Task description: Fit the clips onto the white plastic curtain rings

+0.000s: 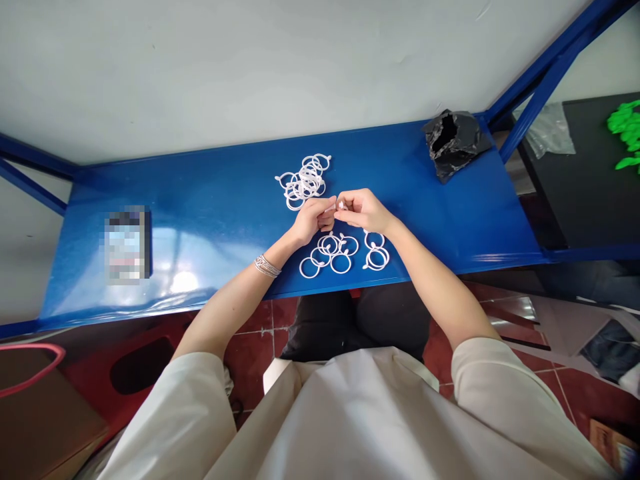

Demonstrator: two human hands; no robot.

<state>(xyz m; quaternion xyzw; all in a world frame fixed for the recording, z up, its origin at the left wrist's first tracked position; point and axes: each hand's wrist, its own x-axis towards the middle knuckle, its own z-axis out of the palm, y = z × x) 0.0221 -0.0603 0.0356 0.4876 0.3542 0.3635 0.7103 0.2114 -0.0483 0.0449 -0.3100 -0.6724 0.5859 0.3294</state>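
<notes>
My left hand (313,220) and my right hand (361,210) meet over the blue table (210,213), fingers pinched together on a small white plastic ring (340,207) between them. A heap of several white rings (304,181) lies just beyond my hands. Nearer to me, under my hands, a group of several white rings (330,252) lies flat, with a small stack of white rings (376,255) to its right. A silver bracelet (266,266) sits on my left wrist.
A crumpled black plastic bag (453,143) stands at the table's far right. A blurred dark rectangular object (127,245) lies at the left. A black table with green pieces (625,133) is at the right. A cardboard box with a pink rim (30,373) sits lower left.
</notes>
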